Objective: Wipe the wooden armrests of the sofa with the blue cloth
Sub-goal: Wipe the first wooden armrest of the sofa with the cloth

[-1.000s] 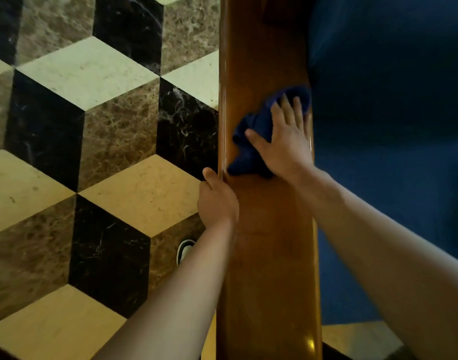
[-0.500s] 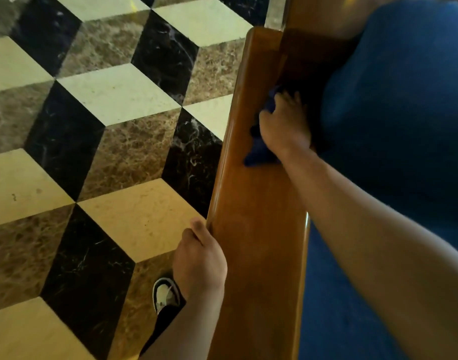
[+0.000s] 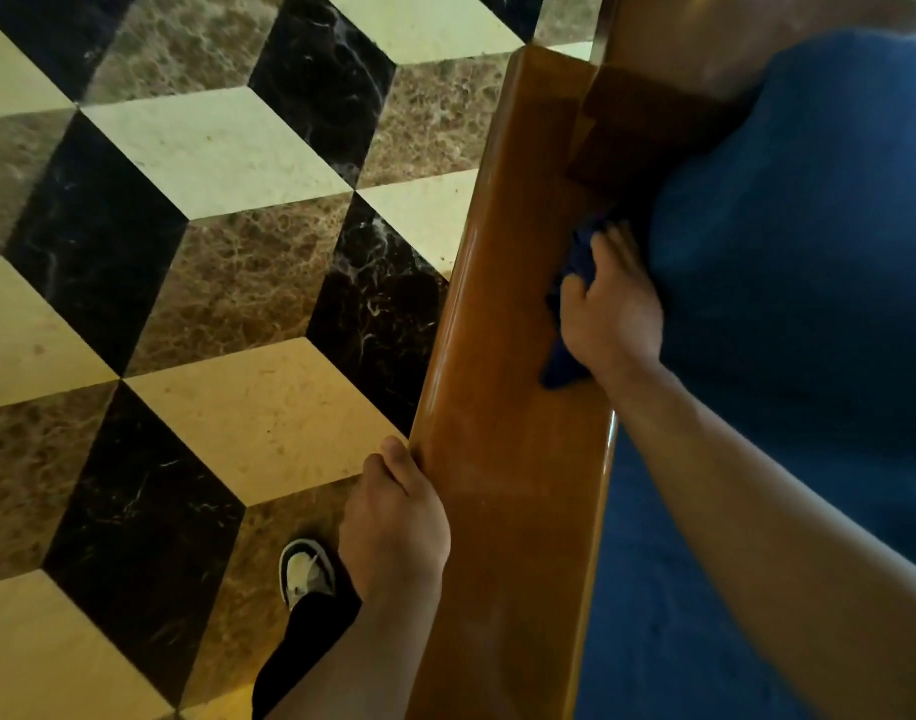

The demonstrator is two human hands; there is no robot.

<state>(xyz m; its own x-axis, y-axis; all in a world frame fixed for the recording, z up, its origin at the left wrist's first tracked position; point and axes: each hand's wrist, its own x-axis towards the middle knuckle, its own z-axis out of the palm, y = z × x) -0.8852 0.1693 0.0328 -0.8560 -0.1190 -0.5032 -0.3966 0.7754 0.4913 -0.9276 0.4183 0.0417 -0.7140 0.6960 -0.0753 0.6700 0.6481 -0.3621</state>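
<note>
Underfoot, a marble floor (image 3: 211,283) in cream, brown and black diamonds; at right, the sofa's blue cushion (image 3: 809,252), bulging against the wood. Between them, the wooden armrest (image 3: 502,356), a long glossy plank running away toward the backrest (image 3: 669,39).

Since a second ago, carried up the plank: the blue cloth (image 3: 570,324), then bunched mid-plank, now pressed against the armrest's inner edge near the far end, just beside the cushion. Right hand (image 3: 614,314) on top, fingers curled round the bunched fabric, gripping it. Left hand (image 3: 393,517) left behind on the outer edge nearer the body, thumb up along the side and fingers wrapped below out of view, bracing.

Likely meaning: near and middle stretches of this armrest covered, far corner by the backrest not yet reached, other armrest nowhere in view.

Down by the left forearm, a black-and-white shoe (image 3: 306,571).
</note>
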